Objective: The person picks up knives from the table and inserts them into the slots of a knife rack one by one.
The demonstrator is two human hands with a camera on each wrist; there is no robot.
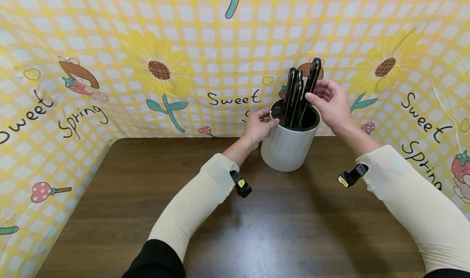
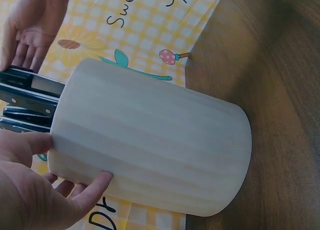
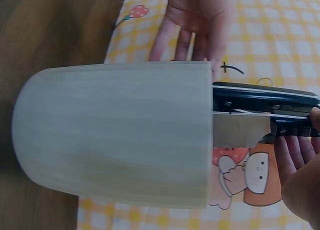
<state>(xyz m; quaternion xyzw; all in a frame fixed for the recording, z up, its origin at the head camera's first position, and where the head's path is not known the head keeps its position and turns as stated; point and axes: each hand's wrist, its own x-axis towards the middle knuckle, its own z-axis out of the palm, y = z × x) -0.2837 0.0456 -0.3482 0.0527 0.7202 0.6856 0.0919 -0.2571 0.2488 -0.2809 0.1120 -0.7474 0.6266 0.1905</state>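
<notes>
A round off-white knife holder (image 1: 288, 149) with a black inside stands upright on the table. My left hand (image 1: 257, 128) grips its left side at the rim, thumb near the top edge. In the holder several black-handled knives (image 1: 291, 92) stand with handles up. My right hand (image 1: 333, 107) pinches the handle of the rightmost knife (image 1: 313, 75), which leans right and stands higher than the others. Part of its broad blade (image 3: 240, 130) shows above the rim in the right wrist view; the lower blade is hidden inside the holder.
The brown wooden table (image 1: 176, 212) reaches back to a yellow checked cloth (image 1: 220, 45) with flower prints, hanging just behind the holder. The same cloth covers both sides. Small black cameras (image 1: 241, 184) sit on both wrists.
</notes>
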